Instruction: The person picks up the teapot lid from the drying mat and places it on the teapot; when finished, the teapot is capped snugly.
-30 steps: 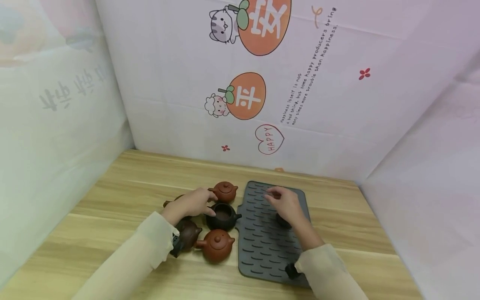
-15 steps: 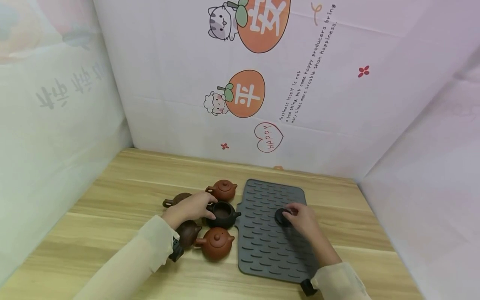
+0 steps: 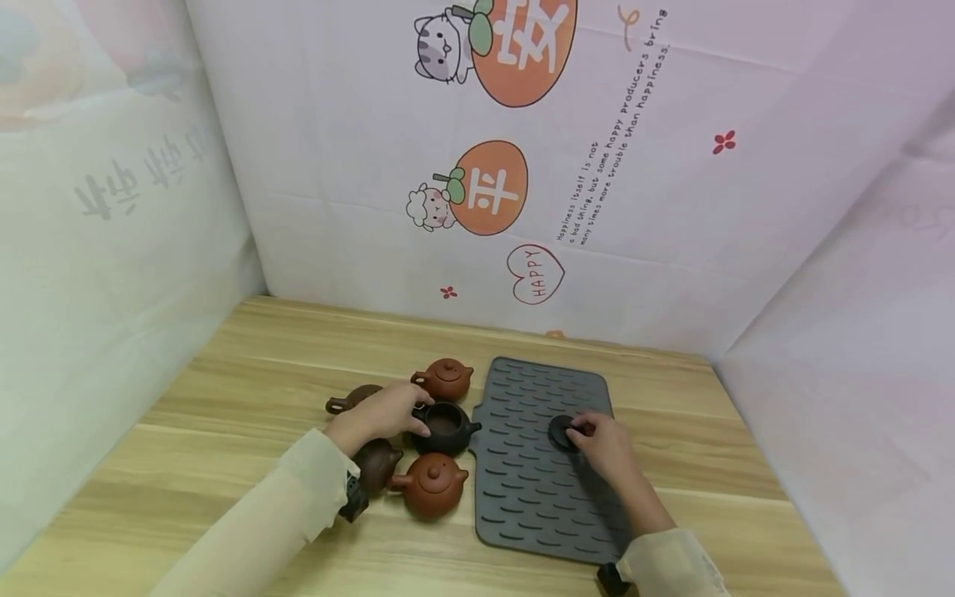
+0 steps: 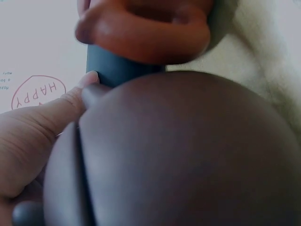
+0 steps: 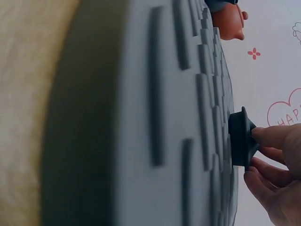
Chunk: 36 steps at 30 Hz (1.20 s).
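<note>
A black teapot (image 3: 440, 435) without its lid stands left of the grey mat (image 3: 522, 497), its spout at the mat's edge. My left hand (image 3: 382, 412) grips it on the handle side, thumb and forefinger near the rim. In the left wrist view a dark brown teapot (image 4: 188, 150) fills the foreground and hides most of that grip, leaving the thumb in sight. On the mat sits the black teapot lid (image 3: 559, 433), brim and knob upward. The thumb and fingers of my right hand (image 3: 608, 445) pinch it at the knob, as the right wrist view (image 5: 282, 174) shows.
An orange-red teapot (image 3: 446, 380) stands behind the black one, another reddish teapot (image 3: 434, 487) in front. Two dark brown teapots (image 3: 378, 464) sit to the left, partly under my left arm. A printed white cloth (image 3: 358, 166) walls in the wooden table (image 3: 246, 390).
My right hand, loosely curled above the mat behind the lid a second ago, has come back toward me and pinched the lid's knob. The left hand has stayed at the black teapot.
</note>
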### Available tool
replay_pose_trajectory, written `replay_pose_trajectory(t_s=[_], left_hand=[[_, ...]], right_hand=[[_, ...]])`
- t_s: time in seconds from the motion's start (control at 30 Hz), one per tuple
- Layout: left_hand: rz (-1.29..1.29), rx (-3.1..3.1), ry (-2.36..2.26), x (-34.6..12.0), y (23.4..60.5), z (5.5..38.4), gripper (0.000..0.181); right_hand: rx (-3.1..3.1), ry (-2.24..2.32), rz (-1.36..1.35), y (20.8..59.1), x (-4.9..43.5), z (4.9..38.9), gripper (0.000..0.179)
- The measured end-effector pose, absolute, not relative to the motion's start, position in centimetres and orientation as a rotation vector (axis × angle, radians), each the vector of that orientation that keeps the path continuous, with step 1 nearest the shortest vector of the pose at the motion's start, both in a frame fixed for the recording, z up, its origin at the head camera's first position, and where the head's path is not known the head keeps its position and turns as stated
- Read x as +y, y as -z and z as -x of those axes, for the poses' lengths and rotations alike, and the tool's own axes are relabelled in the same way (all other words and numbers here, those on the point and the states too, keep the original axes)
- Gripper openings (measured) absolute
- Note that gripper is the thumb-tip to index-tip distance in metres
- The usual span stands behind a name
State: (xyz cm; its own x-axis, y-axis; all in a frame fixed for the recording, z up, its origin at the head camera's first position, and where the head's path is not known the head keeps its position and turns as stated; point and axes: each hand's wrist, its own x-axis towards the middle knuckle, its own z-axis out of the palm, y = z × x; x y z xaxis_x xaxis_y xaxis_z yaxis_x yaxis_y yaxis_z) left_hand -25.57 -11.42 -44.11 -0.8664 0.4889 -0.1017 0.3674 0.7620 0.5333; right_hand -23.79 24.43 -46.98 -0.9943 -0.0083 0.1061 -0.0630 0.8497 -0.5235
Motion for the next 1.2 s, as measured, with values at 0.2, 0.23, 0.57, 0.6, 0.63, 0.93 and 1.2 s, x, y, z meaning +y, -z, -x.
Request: replay_pose_trajectory(t_s=[0.2,0.23,0.57,0.6,0.63,0.93,1.2], left_hand=[[-0.666,2.729,-0.781,-11.5,44.4,25.6,0.046],[-0.665,2.730,-0.785,-11.5,44.4,25.6,0.046],[-0.636,2.741,-0.779,-11.4,44.2,25.3,0.046],[-0.632,2.740,-0.782,-11.4,44.2,25.3,0.046],[-0.631,2.738,-0.786,-11.5,44.2,25.3,0.046],[-0.631,2.736,-0.803,-11.5,44.5,25.4,0.047],[-0.608,2.724,-0.805,-11.4,44.4,25.3,0.047]], right_hand=[[-2.896,-0.820,-0.054,47.0,24.2,23.8,0.010],[-2.893,-0.818,-0.055,47.0,24.1,23.8,0.010],[-2.853,-0.932,-0.098,45.3,20.6,23.7,0.007],[-2.847,-0.956,-0.106,45.1,20.0,23.7,0.007],[-2.841,-0.984,-0.111,44.9,19.5,23.6,0.006],[-2.844,-1.105,-0.228,43.8,15.0,23.8,0.004],[-2.914,-1.104,-0.320,43.5,11.0,23.8,0.004]])
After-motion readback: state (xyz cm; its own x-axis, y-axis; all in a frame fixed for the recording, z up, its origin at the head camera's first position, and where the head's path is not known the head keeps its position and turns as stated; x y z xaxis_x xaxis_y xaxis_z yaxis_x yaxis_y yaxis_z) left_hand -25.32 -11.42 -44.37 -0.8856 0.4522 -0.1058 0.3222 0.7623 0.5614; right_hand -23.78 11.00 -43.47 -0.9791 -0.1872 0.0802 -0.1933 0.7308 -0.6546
